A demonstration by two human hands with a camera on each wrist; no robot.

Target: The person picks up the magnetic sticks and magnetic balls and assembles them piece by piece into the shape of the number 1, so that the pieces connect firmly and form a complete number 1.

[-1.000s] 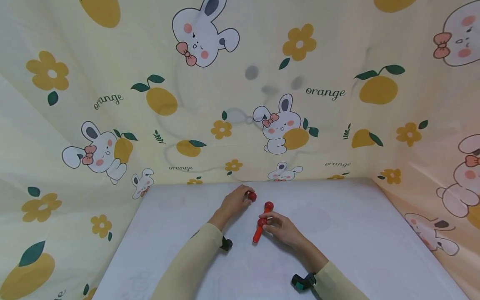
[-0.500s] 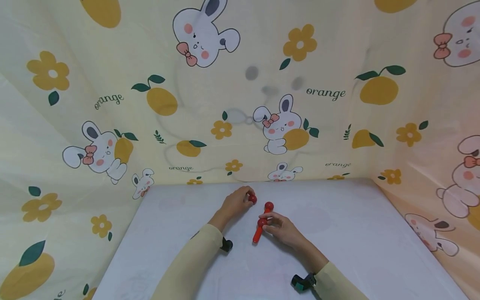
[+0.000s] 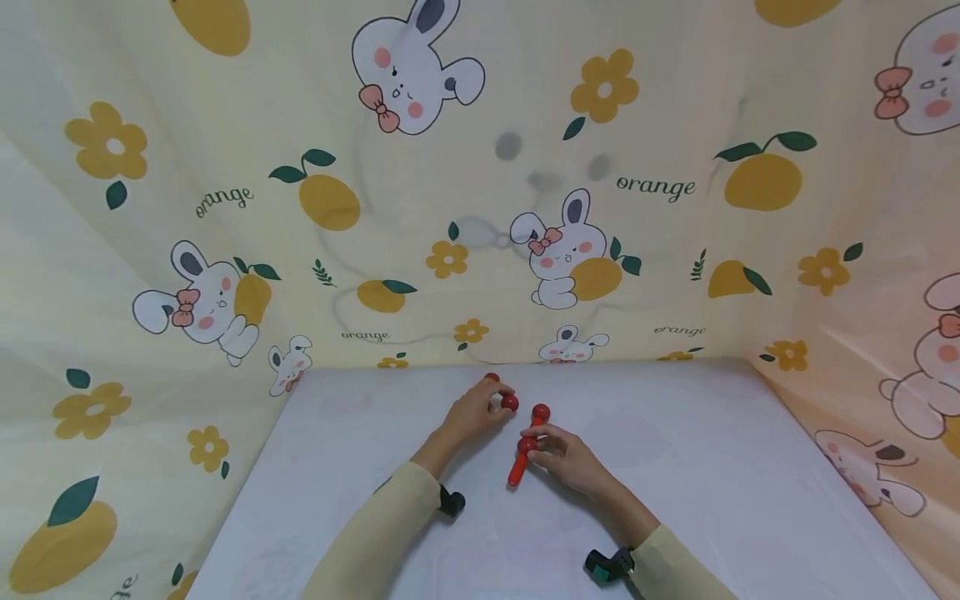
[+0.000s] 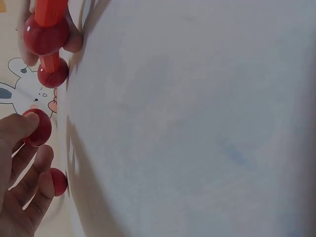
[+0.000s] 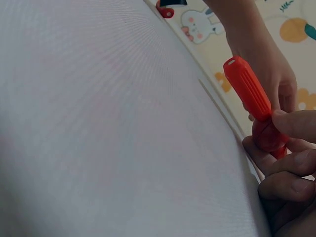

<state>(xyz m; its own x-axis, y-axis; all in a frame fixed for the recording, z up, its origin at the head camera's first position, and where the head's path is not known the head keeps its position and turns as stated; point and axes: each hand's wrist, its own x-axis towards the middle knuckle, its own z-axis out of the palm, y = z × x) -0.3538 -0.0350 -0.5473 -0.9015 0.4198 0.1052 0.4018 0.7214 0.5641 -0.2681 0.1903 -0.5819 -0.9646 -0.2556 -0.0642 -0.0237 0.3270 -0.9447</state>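
Observation:
My left hand (image 3: 472,414) pinches a small red ball (image 4: 41,129) between thumb and finger, apart from the tabletop in the left wrist view. A second red ball (image 4: 59,181) lies on the table beyond that hand, partly hidden by its fingers. My right hand (image 3: 573,462) holds a joined piece by its middle red ball (image 3: 527,446). From this ball an orange-red ridged stick (image 5: 248,90) points towards me. On the far side a short stick (image 3: 537,422) links it to an end ball (image 3: 541,412). The left hand's ball is close to that end ball, not touching it.
Both hands work over a white tabletop (image 3: 675,467). A patterned curtain (image 3: 420,200) with rabbits and oranges stands behind and around it. Dark wrist cameras sit at the left cuff (image 3: 452,502) and right cuff (image 3: 609,566).
My left hand has moved slightly nearer and to the right with its red ball, uncovering the second ball behind it. The right hand keeps its hold on the joined piece. The head view has shifted slightly.

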